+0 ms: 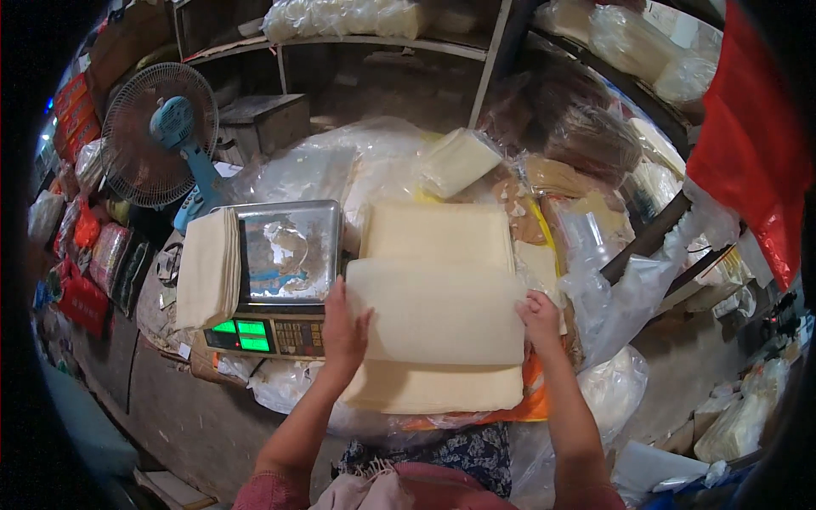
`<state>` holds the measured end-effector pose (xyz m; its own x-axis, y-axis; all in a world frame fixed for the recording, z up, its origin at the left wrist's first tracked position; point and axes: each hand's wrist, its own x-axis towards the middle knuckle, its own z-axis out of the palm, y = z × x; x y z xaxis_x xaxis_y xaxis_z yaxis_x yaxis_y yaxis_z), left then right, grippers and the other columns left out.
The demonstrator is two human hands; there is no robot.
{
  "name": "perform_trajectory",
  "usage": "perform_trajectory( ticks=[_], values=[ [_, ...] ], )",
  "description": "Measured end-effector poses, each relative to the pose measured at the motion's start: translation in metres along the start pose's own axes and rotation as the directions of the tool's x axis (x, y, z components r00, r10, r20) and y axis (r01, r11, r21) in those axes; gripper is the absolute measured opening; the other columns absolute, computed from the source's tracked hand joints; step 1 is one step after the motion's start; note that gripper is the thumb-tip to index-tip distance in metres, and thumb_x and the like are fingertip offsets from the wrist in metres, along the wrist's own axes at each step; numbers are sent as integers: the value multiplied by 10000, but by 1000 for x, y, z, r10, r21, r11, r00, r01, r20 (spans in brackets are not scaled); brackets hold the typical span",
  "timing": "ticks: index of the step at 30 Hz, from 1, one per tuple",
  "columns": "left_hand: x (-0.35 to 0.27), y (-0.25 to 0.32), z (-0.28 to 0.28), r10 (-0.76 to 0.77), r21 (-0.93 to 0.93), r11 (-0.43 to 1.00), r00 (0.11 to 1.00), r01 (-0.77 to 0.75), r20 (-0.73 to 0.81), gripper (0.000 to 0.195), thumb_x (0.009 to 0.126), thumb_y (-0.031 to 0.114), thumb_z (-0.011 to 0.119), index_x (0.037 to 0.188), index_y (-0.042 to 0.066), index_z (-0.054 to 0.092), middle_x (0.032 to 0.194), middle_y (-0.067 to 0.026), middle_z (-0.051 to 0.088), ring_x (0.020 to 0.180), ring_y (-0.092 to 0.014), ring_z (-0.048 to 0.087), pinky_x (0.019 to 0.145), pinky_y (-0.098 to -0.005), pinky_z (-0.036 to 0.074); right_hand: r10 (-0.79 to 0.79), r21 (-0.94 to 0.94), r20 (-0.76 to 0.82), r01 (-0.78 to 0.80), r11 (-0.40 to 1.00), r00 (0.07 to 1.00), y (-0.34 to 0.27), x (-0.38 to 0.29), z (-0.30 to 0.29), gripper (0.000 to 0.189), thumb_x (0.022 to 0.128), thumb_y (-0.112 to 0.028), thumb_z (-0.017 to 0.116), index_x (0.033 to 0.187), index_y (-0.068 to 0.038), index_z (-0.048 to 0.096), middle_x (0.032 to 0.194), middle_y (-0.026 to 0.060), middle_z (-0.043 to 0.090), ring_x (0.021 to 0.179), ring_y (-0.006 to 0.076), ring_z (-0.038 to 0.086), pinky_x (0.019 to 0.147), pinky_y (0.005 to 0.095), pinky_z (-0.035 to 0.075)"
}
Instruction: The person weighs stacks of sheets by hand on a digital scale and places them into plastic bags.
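Observation:
A thin, pale, translucent sheet (440, 312) stretches between my two hands. My left hand (346, 328) is at its left edge, with the thumb over the surface. On the other side, my right hand (540, 319) pinches the right edge between thumb and fingers. Beneath the sheet lies a stack of cream-coloured sheets (438, 229), visible behind it and along the front. To the left stands a digital weighing scale (290, 255) with a worn metal pan and lit green displays. Folded cream sheets (207, 268) hang over the pan's left side.
A blue electric fan (172, 124) stands at the back left. Behind the stack are clear plastic film (306, 166) and a wrapped packet of sheets (462, 162). Crumpled plastic (618, 312) hangs near a dark bar on the right, below a red plastic bag (755, 140).

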<state>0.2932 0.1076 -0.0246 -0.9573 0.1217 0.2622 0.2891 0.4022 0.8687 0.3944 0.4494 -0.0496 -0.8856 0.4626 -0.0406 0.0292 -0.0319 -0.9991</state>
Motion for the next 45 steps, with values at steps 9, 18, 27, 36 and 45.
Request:
perform_trajectory(
  ticks=[9, 18, 27, 36, 45],
  values=[
    [-33, -40, 36, 160, 443, 727, 757, -524, 633, 846, 731, 620, 595, 1373, 127, 347, 1429, -213, 268, 1331, -442, 195, 1013, -631, 217, -2, -873, -195, -172, 456, 981, -24, -2, 66, 502, 840, -180, 577, 1292, -38, 412, 1226, 195, 503, 1043, 356, 529, 919, 391, 426],
    [-14, -53, 16, 329, 436, 500, 630, -748, 704, 649, 772, 449, 621, 1285, 99, 436, 1308, -223, 431, 1220, -433, 396, 958, -550, 358, -251, -942, 334, 328, -69, 908, 39, -42, 83, 543, 884, -334, 511, 1349, -85, 380, 1406, 189, 323, 1315, 381, 265, 1074, 522, 176],
    [1, 51, -22, 562, 73, 827, 815, -558, -140, 526, 681, 2, 702, 1160, 28, 488, 1141, -148, 555, 1081, -268, 550, 901, -344, 447, -583, -688, 432, 669, 280, 688, -103, -76, 138, 417, 725, 22, 498, 1135, -26, 550, 1038, 126, 633, 896, 290, 619, 869, 461, 467],
    [-47, -48, -28, 567, -153, 817, 723, -556, 395, 584, 777, 153, 655, 1305, 41, 429, 1327, -216, 416, 1296, -340, 334, 1069, -380, 232, -273, -483, 641, 654, 583, 717, -12, -108, 48, 455, 642, 90, 524, 1059, -56, 632, 1111, 93, 618, 1076, 242, 552, 972, 299, 400],
    [-44, -38, 7, -229, 333, 935, 926, 123, 300, 511, 740, 323, 727, 1150, 82, 541, 1132, -207, 565, 1080, -341, 534, 862, -403, 447, 185, -512, 135, -91, 854, 973, 32, -67, 51, 421, 828, -230, 636, 1155, 23, 559, 1000, 159, 649, 914, 238, 615, 816, 305, 476]
  ],
)
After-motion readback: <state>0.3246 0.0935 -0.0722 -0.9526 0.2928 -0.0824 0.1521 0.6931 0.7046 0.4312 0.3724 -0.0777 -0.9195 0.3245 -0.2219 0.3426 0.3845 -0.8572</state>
